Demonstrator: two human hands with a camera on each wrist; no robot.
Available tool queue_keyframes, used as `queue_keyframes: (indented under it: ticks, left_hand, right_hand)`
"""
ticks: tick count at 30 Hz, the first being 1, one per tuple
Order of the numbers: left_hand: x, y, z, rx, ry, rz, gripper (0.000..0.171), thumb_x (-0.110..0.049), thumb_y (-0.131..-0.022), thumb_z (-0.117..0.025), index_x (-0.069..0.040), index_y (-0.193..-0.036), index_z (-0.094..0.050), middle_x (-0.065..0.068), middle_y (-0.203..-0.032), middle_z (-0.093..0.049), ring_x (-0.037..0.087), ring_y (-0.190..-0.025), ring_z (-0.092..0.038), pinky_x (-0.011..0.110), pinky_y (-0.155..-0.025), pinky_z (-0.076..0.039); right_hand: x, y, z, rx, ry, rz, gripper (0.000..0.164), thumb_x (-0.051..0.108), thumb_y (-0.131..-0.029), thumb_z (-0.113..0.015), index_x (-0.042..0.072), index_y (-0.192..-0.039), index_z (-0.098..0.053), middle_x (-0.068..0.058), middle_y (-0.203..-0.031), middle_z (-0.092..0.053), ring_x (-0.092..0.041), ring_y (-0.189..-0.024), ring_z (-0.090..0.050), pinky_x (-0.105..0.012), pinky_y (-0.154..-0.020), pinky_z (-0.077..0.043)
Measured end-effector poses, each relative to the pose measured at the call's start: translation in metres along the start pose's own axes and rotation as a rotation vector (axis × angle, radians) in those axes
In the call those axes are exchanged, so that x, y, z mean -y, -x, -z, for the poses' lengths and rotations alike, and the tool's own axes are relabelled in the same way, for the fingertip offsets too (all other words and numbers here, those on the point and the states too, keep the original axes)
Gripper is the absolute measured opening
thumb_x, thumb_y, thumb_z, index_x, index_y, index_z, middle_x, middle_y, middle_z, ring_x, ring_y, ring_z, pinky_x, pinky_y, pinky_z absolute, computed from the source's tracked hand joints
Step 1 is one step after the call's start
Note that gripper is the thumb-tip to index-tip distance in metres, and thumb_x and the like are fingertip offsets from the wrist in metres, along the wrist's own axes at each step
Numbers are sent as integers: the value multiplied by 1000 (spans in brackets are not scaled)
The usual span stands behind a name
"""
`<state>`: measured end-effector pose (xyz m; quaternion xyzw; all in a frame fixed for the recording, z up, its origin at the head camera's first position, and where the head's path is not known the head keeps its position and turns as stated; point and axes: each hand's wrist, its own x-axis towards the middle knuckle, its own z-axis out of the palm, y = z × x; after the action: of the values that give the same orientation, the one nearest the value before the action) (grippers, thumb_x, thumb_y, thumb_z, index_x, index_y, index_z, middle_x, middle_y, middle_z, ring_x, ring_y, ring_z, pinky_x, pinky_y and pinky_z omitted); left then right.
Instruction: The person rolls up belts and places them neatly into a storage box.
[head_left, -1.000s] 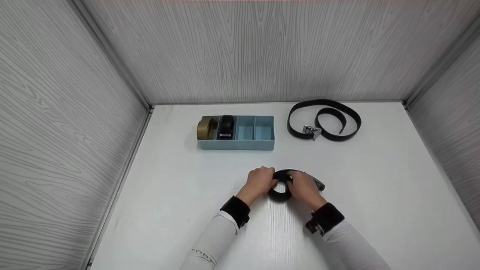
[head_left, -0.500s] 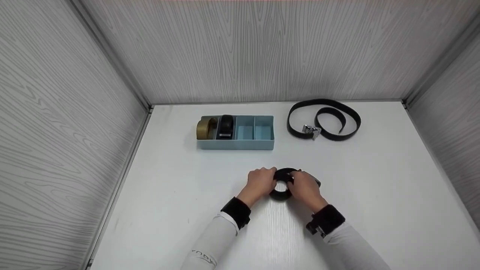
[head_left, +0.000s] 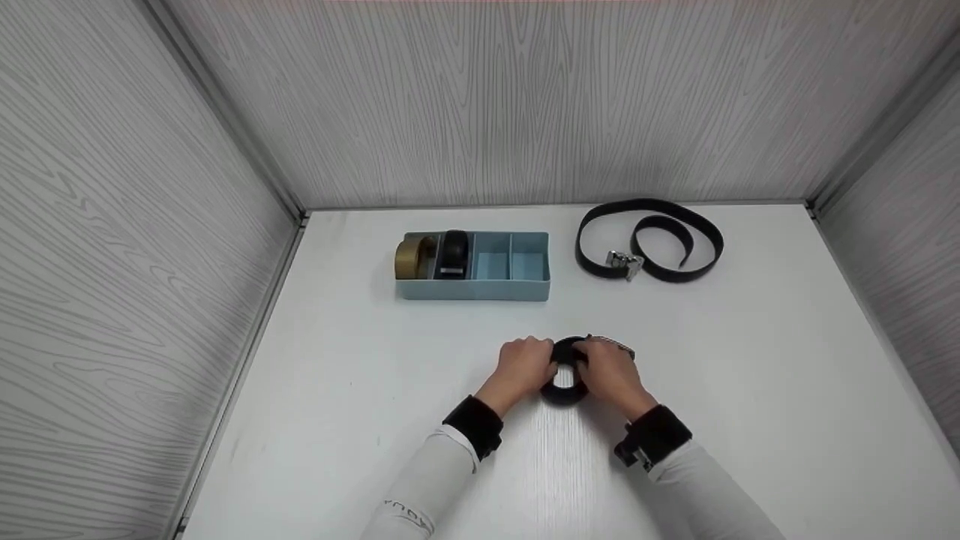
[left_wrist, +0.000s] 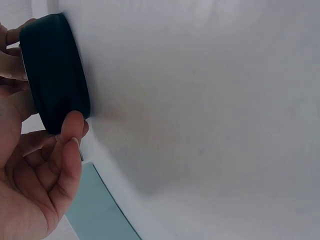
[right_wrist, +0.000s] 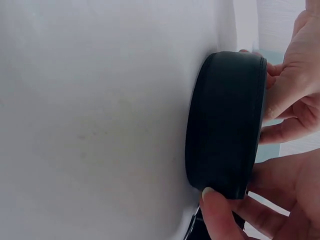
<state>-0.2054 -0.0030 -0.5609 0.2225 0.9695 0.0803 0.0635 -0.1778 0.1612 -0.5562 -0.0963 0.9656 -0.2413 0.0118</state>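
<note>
A black belt (head_left: 564, 396), rolled into a tight coil, stands on its edge on the white table in front of me. My left hand (head_left: 521, 367) grips the coil's left side, and in the left wrist view its thumb lies on the outer face of the belt (left_wrist: 55, 70). On the opposite side, my right hand (head_left: 609, 371) pinches the coil with its fingertips. A metal buckle (head_left: 621, 346) shows just beyond the right hand, partly hidden by it. The right wrist view shows the smooth outer strap (right_wrist: 225, 125) with both hands around it.
Behind the hands stands a blue divided box (head_left: 472, 290), holding a gold-brown rolled belt (head_left: 409, 259) and a black rolled belt (head_left: 454, 251) in its left compartments. A second black belt (head_left: 679, 276) with a silver buckle lies loosely looped at the back right. Wood-grain walls enclose the table.
The buckle end has drawn in closer to the coil, and less of it sticks out past my right hand. Both hands stay in nearly the same place.
</note>
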Motion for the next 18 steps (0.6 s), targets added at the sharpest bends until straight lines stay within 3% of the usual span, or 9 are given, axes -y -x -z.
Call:
queue_keyframes:
  ticks: [8, 12, 18]
  left_hand:
    - [-1, -3, 0, -18, -13, 28, 19, -30, -84, -71, -11, -82, -70, 4, -76, -69, 23, -67, -65, 38, -52, -48]
    - [-1, -2, 0, -21, 15, 27, 17, -27, -81, -71, -10, -79, -69, 5, -76, -68, 24, -67, -65, 39, -53, -48]
    - [1, 0, -2, 10, 74, -7, 21, -25, -88, -68, -7, -99, -65, 9, -86, -68, 25, -77, -67, 38, -59, -51]
  right_hand:
    - [2, 5, 6, 66, -79, -220, 13, 16, -85, -72, 4, -87, -65, -12, -87, -67, -26, -74, -61, -44, -64, -50]
    - [3, 5, 6, 54, -76, -206, 11, 12, -86, -70, 2, -87, -67, -15, -88, -69, -27, -73, -62, -44, -63, -50]
    - [4, 1, 4, 26, -33, -156, 7, 10, -86, -70, 3, -89, -72, -13, -89, -70, -32, -82, -65, -47, -69, -51]
